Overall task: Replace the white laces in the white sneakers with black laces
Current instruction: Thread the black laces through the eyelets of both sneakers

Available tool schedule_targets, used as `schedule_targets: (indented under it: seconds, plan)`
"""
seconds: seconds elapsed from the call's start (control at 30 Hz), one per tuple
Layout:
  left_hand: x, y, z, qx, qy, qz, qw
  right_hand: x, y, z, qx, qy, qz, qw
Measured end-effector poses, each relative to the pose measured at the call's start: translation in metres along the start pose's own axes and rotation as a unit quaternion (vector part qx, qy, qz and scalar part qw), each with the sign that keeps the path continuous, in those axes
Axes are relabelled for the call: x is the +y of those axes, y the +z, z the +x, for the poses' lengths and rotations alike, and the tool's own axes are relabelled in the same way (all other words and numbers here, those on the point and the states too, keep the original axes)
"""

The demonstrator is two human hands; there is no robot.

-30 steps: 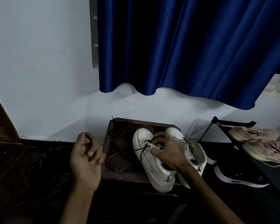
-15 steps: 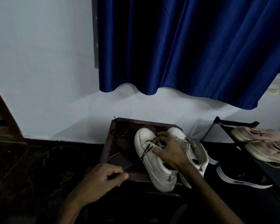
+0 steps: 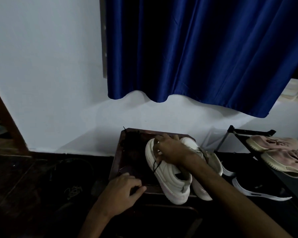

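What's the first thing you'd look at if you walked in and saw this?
The big blue curtain hanging across the upper middle and right catches the eye first. Below it, two white sneakers sit side by side on a small dark table, with the right hand on top of one, where a black lace loops out. At the far right, pink shoes rest on a black rack.

My left hand (image 3: 122,189) and right hand (image 3: 170,150) are bare. My left arm (image 3: 93,224) and right arm (image 3: 230,194) are bare too.
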State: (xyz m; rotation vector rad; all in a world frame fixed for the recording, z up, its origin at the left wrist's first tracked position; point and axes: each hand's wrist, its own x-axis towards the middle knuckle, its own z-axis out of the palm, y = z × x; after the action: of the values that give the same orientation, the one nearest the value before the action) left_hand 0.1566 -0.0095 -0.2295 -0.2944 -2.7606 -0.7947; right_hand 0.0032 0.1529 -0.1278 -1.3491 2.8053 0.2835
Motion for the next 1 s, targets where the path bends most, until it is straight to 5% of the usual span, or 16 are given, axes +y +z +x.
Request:
schedule_targets:
  seconds: [0.07,0.17,0.3,0.4,0.5,0.63,0.77,0.9,1.0]
  plan:
    - [0.000,0.001,0.002,0.000,0.015,0.017,1.000,-0.002,-0.009,0.009,-0.024,-0.006,-0.019,1.000]
    - [-0.003,0.000,0.010,-0.009,0.028,0.040,0.999,0.003,-0.025,0.019,-0.046,0.057,0.165,0.984]
    - [-0.010,0.001,0.020,-0.032,0.020,0.060,0.997,0.011,-0.051,0.019,-0.046,0.113,0.452,0.884]
    - [-0.009,0.002,0.027,-0.043,0.019,0.070,0.996,0.011,-0.076,0.019,-0.042,0.135,0.533,0.834]
    - [-0.009,0.005,0.030,-0.031,0.028,0.073,0.996,0.007,-0.088,0.021,-0.026,0.106,0.480,0.870]
    - [-0.011,0.014,0.026,-0.003,0.031,0.077,0.997,-0.002,-0.060,0.025,-0.052,0.059,0.247,0.966]
    - [-0.009,0.018,0.027,0.006,-0.003,0.074,0.997,-0.017,-0.016,0.024,-0.104,0.076,0.184,0.974]
    - [-0.013,0.024,0.026,0.018,0.008,0.073,0.997,-0.033,0.001,0.032,0.034,0.115,0.069,0.990]
    - [-0.016,0.020,0.023,0.034,-0.012,0.035,0.999,-0.039,0.006,0.040,0.045,0.140,0.005,0.989]
